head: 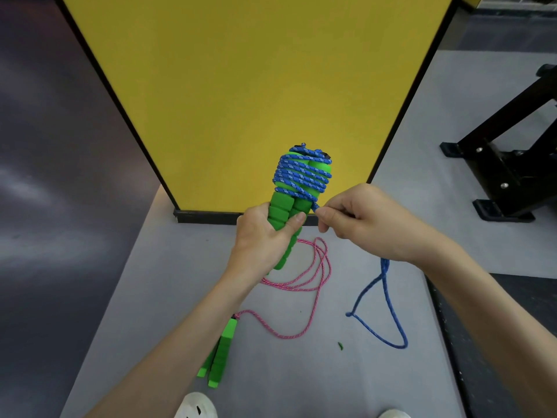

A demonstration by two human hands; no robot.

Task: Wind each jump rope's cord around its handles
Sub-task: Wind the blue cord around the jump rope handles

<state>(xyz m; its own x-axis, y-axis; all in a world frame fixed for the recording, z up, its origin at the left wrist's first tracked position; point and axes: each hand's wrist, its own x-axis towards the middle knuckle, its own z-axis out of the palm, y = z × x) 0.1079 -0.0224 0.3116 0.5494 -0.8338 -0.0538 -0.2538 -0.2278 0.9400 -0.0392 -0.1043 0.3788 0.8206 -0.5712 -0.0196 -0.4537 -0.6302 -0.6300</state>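
- Fingertips (323, 215) of the right hand (361, 226) are curled in and pinch the blue braided cord (297, 173) flecked with white, just right of the pair of green ribbed foam handles (286, 211).
- From that pinch the cord runs a short, taut way up and left to the near right edge of the coil already wound on the handles' far end.
- The handles' long axis rises from the near side up and away, leaning slightly right. The coil covers the far upper part, and the near part is bare foam.
- The left hand (262, 239) is wrapped round that bare near part, with the thumb lying across the front just below the coil. It holds the pair together and off the floor.
- My judgement is that the next turn must pass round the handles just nearer than the last wrap, into the narrow band between the coil and the left thumb. The right hand is the nearer one to carry it.
- The slack loop (384, 268) of the same cord hangs below the right wrist and lies on the grey floor mat (301, 381) to the near right, so a fair length is still unwound.
- A pink braided cord (307, 283) lies loose on the mat between the forearms. It leads to a second pair of green foam handles (221, 351) at near left, partly under the left forearm, and is not yet wound.
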